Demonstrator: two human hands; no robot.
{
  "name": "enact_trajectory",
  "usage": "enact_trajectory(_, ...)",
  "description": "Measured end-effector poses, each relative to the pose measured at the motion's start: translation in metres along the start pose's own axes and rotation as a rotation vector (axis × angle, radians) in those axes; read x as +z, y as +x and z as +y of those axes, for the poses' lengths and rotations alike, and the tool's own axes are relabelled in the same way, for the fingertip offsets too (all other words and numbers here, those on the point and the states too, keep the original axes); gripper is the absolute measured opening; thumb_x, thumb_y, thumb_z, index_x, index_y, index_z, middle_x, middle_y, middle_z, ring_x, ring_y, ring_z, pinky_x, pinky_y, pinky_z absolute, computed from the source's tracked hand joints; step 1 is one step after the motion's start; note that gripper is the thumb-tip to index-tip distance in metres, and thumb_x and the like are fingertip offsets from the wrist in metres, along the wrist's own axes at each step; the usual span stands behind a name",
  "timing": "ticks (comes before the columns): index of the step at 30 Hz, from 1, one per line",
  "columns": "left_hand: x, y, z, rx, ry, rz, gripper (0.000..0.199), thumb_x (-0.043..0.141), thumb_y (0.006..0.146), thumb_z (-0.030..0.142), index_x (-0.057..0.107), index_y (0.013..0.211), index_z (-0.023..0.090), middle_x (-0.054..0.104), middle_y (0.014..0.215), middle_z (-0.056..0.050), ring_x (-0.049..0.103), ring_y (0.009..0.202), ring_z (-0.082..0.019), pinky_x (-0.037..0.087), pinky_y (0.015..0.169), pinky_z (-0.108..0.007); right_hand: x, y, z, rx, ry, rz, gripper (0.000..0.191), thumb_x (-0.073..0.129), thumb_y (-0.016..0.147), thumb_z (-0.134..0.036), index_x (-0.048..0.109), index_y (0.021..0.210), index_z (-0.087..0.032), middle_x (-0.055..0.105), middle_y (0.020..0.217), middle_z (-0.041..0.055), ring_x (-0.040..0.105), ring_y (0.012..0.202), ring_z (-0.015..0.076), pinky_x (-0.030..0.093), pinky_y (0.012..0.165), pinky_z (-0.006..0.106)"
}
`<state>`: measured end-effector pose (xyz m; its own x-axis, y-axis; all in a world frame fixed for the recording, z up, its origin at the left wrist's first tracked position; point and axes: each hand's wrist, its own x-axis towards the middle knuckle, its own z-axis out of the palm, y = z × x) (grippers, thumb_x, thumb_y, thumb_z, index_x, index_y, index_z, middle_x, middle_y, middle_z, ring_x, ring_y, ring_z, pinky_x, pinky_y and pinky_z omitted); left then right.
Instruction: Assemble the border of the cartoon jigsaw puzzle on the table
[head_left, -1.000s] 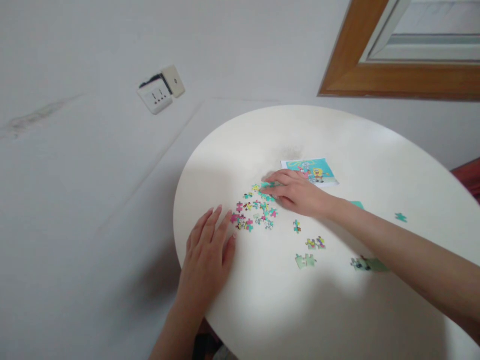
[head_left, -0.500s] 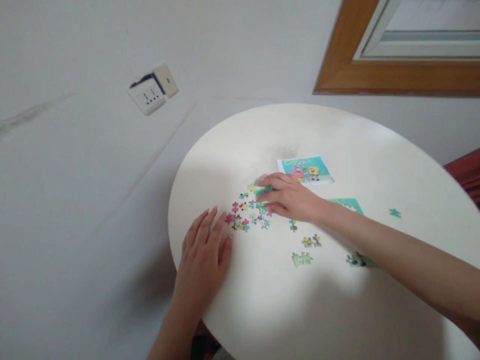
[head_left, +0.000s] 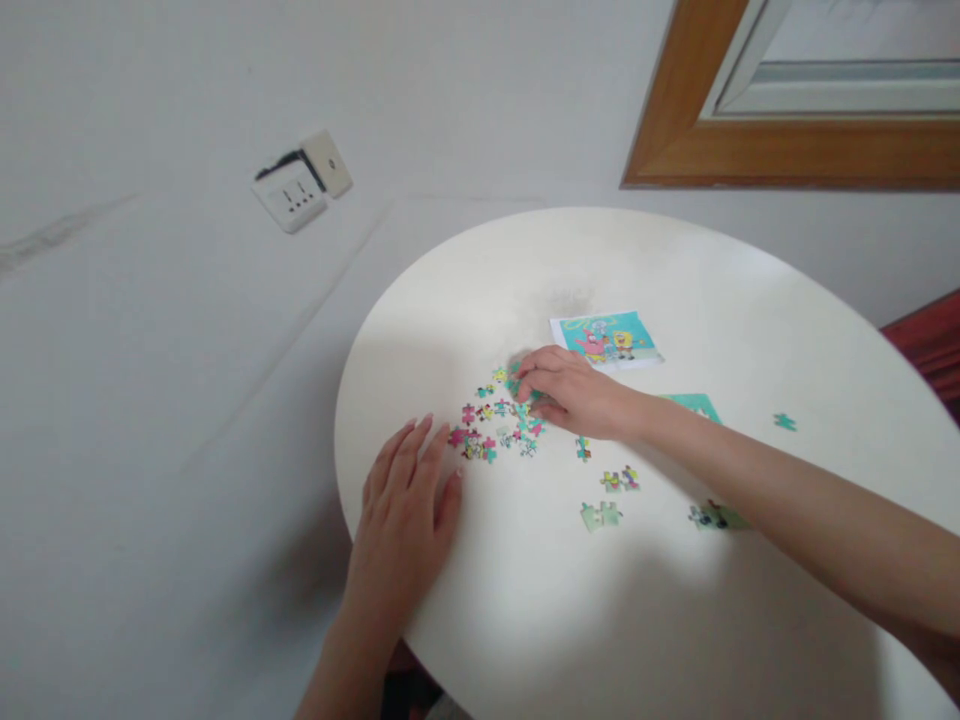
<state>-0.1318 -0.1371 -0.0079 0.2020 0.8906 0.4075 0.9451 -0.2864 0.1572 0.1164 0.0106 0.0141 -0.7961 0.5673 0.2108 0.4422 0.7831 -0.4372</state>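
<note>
My left hand [head_left: 405,500] lies flat on the white table, fingers a little apart, its fingertips beside a loose pile of small puzzle pieces [head_left: 472,441]. Over the upper right part of that pile is my right hand [head_left: 566,388], its fingers curled down on green pieces; whether it grips one is hidden. Just behind it lies a cartoon picture sheet [head_left: 611,338], partly covered by the hand. A green joined puzzle part [head_left: 694,403] shows behind my right forearm.
On the round white table [head_left: 510,600] lie a joined pale pair [head_left: 601,516], a yellow and purple pair [head_left: 620,480], a dark-and-green cluster [head_left: 705,516] and a single green piece [head_left: 785,422]. A wall with sockets [head_left: 291,195] stands behind.
The fingers of my right hand have curled in and drawn closer together over the green pieces. My left hand stays in place. The whole view has shifted slightly.
</note>
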Motion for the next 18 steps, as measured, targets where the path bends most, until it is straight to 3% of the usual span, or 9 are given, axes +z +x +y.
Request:
enact_trajectory(10,-0.0006,0.0012,0.0005,-0.008,0.003,-0.014,0.045,0.046,0.101,0.026,0.043,0.145,0.017,0.05,0.148,-0.016,0.042,0.141,-0.032,0.04,0.116,-0.055,-0.0028,-0.0011,-0.0053,0.034,0.012,-0.001,0.02,0.06,0.086,-0.012,0.07,0.101,-0.021,0.067,0.11,0.007,0.054,0.113,0.0255,0.036,0.094,0.041)
enact_trajectory(18,-0.0011,0.0014,0.0003,0.004,0.005,-0.003,0.045,0.046,0.101,0.027,0.042,0.144,0.017,0.051,0.146,-0.017,0.043,0.14,-0.033,0.041,0.115,-0.056,-0.0039,0.0026,-0.0034,0.008,0.083,0.019,0.016,0.061,0.085,-0.009,0.07,0.09,-0.021,0.071,0.087,0.0021,0.059,0.09,0.0186,0.038,0.082,0.033)
